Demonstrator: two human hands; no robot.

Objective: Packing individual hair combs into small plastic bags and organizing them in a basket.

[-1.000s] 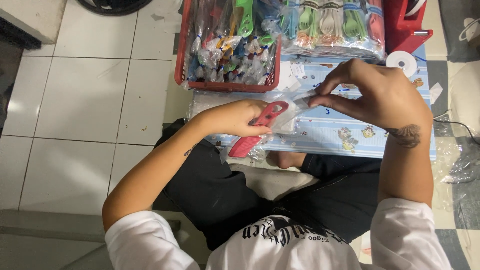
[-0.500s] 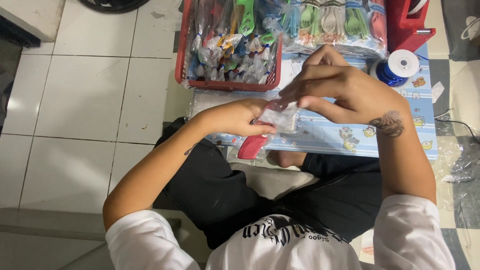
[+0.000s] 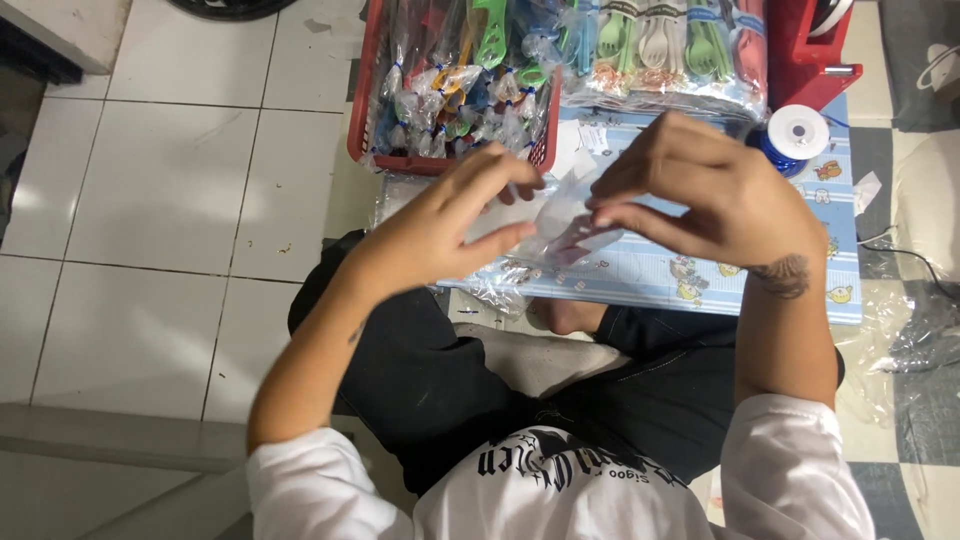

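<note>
Centre of frame: both hands meet over a clear plastic bag (image 3: 560, 215) holding a red plastic piece (image 3: 580, 240). Left hand (image 3: 440, 225) fingers spread, thumb and fingertips pinching the bag's left edge. Right hand (image 3: 715, 195) curled, fingertips gripping the bag's right side. Below it, blue patterned board (image 3: 700, 280). Top centre: red basket (image 3: 365, 110) of bagged utensils. Upper right: blue spool (image 3: 790, 135)

You held a clear plastic bag (image 3: 560, 225) between both hands; bagged coloured utensils (image 3: 455, 100) filled the red basket (image 3: 362, 100).
</note>
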